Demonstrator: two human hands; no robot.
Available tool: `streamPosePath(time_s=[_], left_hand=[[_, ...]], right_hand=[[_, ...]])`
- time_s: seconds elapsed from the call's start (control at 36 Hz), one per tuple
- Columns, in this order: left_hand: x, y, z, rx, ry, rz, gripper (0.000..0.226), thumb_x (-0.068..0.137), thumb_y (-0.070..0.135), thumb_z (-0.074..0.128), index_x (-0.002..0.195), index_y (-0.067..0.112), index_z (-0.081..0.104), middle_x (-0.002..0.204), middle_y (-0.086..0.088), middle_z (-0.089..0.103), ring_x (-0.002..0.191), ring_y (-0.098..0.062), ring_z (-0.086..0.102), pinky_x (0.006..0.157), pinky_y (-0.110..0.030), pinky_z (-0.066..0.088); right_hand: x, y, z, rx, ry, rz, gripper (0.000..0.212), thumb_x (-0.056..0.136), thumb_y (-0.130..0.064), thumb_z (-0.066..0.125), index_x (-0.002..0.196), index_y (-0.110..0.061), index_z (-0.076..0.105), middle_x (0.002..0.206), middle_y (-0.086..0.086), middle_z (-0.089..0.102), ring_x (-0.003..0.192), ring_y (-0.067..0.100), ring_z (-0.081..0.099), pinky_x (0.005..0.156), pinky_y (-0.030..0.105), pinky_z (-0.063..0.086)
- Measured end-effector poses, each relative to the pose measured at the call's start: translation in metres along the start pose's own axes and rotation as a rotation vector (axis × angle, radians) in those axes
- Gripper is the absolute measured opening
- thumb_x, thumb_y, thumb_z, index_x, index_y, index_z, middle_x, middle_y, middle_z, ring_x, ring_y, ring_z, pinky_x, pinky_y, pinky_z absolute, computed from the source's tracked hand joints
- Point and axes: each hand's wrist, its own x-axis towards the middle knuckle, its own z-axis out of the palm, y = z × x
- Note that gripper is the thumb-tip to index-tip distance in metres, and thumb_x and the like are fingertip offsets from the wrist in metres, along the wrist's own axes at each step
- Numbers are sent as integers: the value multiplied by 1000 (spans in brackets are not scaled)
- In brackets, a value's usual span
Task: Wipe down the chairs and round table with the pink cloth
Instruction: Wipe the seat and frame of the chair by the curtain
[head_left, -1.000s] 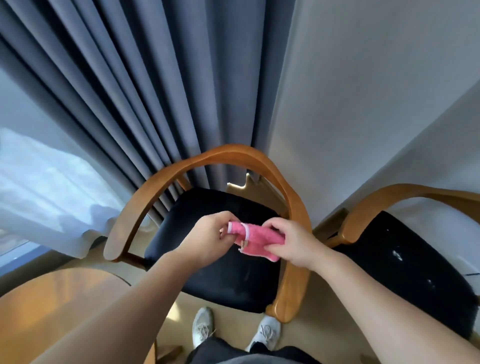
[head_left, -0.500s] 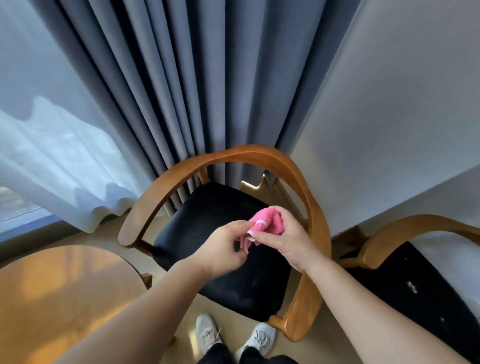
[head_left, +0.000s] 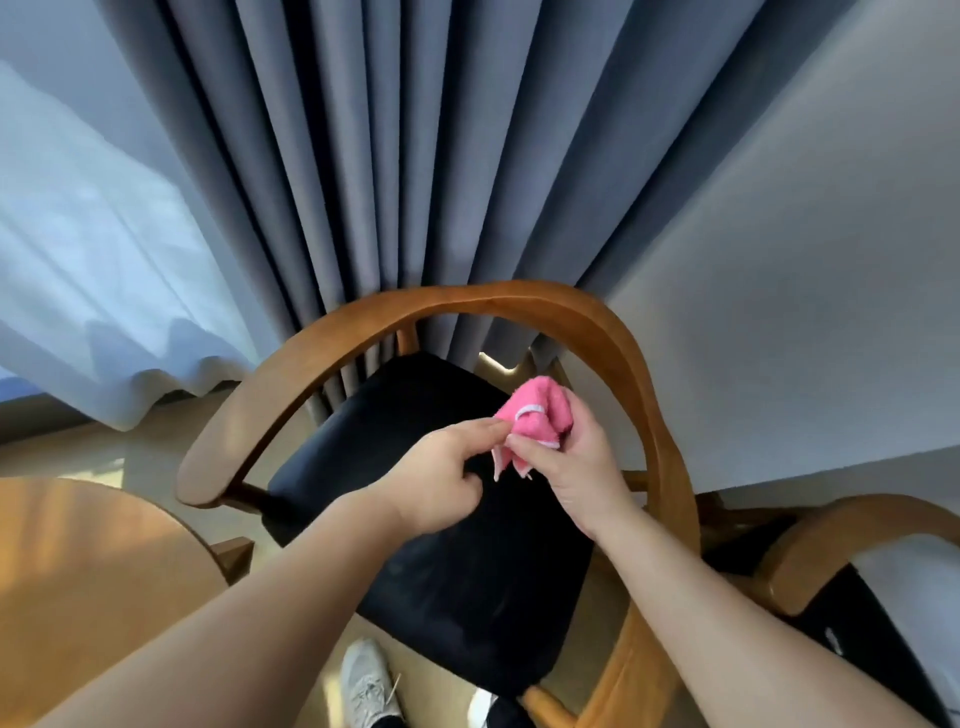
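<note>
Pink cloth (head_left: 537, 415) is sitting bunched in my curled right hand (head_left: 576, 467), while my left hand (head_left: 436, 467) is pinching its edge, both hovering over the black-seated chair (head_left: 447, 587). Grey curtains (head_left: 415, 156) are hanging behind it.

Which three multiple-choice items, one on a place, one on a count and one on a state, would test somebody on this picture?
1. Where is the pink cloth? A. in a bucket B. on a shelf C. in the right hand, over the middle chair
2. How many wooden chairs show? A. one B. two C. four
3. How is the cloth shaped? A. bunched B. spread flat C. neatly rolled

1 C: the fingers curl round it. 2 B: the middle chair and the chair at right. 3 A: it is crumpled.
</note>
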Motion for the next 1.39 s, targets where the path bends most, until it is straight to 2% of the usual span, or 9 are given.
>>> streamPosePath(time_s=[0.08,0.19,0.36,0.5,0.58,0.69,1.0,1.22,1.39], left_hand=[[10,-17,0,64,-14,-57,80,75,-11,42,142,32,40,140,20,42,131,4,35,102,-3,25],[32,-45,-14,321,48,-87,70,83,-1,45,144,33,36,148,13,37,137,-6,32,111,-20,27],[81,-86,-49,739,170,-152,72,88,10,47,152,21,15,159,1,11,146,-17,7,118,-32,8],[119,-118,-59,1003,186,-223,80,88,20,46,152,12,-3,159,-7,-10,146,-20,-9,119,-37,-2],[129,-133,-65,1071,227,-285,85,87,22,47,151,9,-7,159,-8,-12,146,-20,-10,119,-38,-2],[130,-149,-68,1111,253,-347,86,88,23,47,150,9,-10,159,-8,-13,146,-20,-10,119,-36,-3],[132,-155,-58,1153,348,-315,89,86,37,44,150,8,-10,158,-9,-13,146,-21,-10,119,-37,-4],[137,-157,-57,1181,368,-318,91,83,40,44,150,7,-9,159,-11,-10,146,-23,-8,119,-39,-2],[135,-162,-57,1222,366,-304,94,82,42,46,150,7,-8,159,-11,-9,147,-24,-6,119,-39,-1]], right_hand=[[25,20,-3,-120,118,0,53,81,-20,78,126,-34,53,114,-15,63,108,5,62,91,24,53],[64,36,-20,-332,127,-88,46,88,-24,71,130,-30,52,116,-17,61,107,2,60,84,17,51],[138,51,-37,-1077,-53,-522,57,89,-6,64,141,-18,45,131,3,54,120,18,52,103,31,45],[197,53,-29,-1479,-131,-936,43,82,-10,69,123,-12,57,111,9,65,106,30,61,97,45,42],[224,57,-26,-1621,-119,-1259,24,86,-11,62,110,-13,66,102,9,64,98,30,58,103,48,34],[248,60,-14,-1660,-144,-1423,26,86,-1,59,109,-10,66,100,13,64,95,34,59,101,51,41],[288,72,-3,-1949,-222,-1462,29,90,-6,63,119,-10,63,121,14,62,115,35,56,105,52,40],[284,68,-40,-2425,-304,-1044,75,97,-21,46,153,-17,-4,163,10,-8,149,34,-10,121,53,0],[270,74,-63,-2518,-311,-918,67,100,-23,30,155,-15,-8,162,10,-16,148,31,-18,121,51,-6]])
